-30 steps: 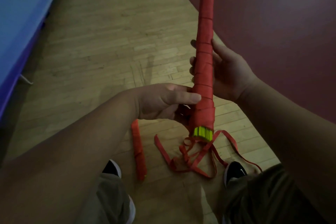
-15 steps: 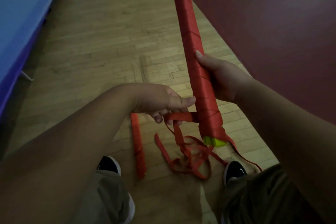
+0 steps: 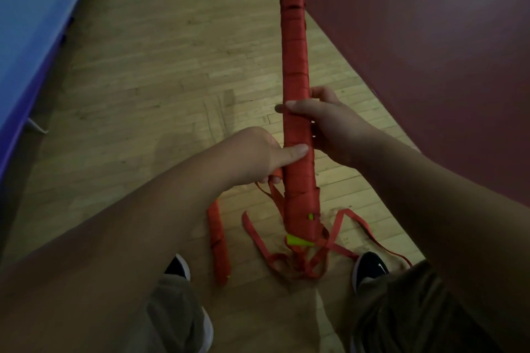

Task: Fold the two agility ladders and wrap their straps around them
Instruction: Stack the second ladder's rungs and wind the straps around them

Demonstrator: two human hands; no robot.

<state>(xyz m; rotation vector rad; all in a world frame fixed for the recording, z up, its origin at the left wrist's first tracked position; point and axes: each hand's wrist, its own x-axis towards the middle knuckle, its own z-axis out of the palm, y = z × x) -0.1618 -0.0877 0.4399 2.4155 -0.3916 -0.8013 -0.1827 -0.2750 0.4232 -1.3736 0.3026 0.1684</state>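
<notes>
Head view: the ladder (image 3: pixel 295 100), folded into 1 long orange bundle and wound w/ strap nearly end to end, is up off the floor (image 3: pixel 160 66), roughly upright, top tilted away from the person. Yellow rung ends (image 3: pixel 298 240) show at the bottom, and 1 more yellow bit shows at the top.

The right grip (image 3: pixel 329 123) holds the ladder near mid-length from the right side. Its thumb lies across the front and its fingers curl round the back.

The left grip (image 3: pixel 258 155) sits just below, on the left side. Its thumb presses the front of the ladder, and its curled fingers pinch a bit of strap (image 3: pixel 304 264) right beside the bundle. From there the strap hangs down, and the rest lies in loose loops on the floor under the ladder's low end, btwn the 2 shoes.

The 2nd ladder (image 3: pixel 218 241), a shorter-looking wrapped orange bundle, lies flat on the floor left of the loops, near the left shoe (image 3: pixel 177 266) and apart from both grips. The right shoe (image 3: pixel 370 266) touches or overlaps a strap loop; can't tell which.

A blue mat (image 3: pixel 28 8) runs along the left edge, and a maroon surface (image 3: pixel 430 37) fills the upper right.
</notes>
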